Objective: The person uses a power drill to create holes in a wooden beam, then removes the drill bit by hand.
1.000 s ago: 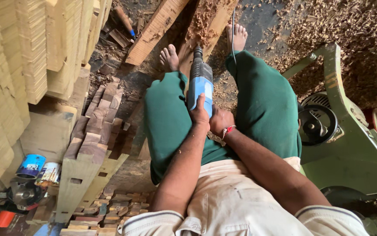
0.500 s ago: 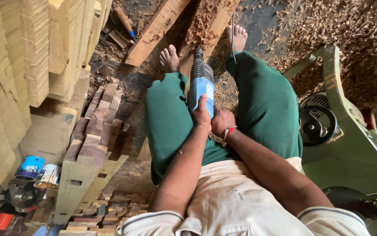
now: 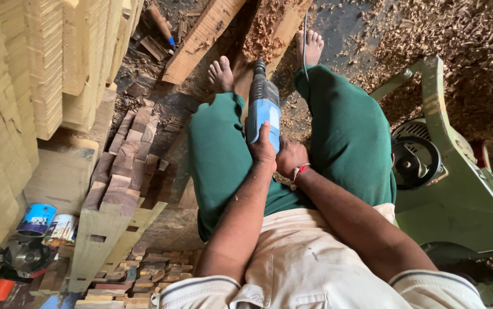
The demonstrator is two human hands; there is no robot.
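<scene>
Your left hand (image 3: 262, 147) and right hand (image 3: 290, 157) are both wrapped tight around the rear of the blue drill (image 3: 262, 109), held between your knees, bit pressed into the plank (image 3: 269, 28) by your feet

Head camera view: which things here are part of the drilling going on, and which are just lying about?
In use:
blue power drill
left hand
right hand
wooden beam

Lying about:
two paint tins
stacked planks
green machine
notched timber
</scene>
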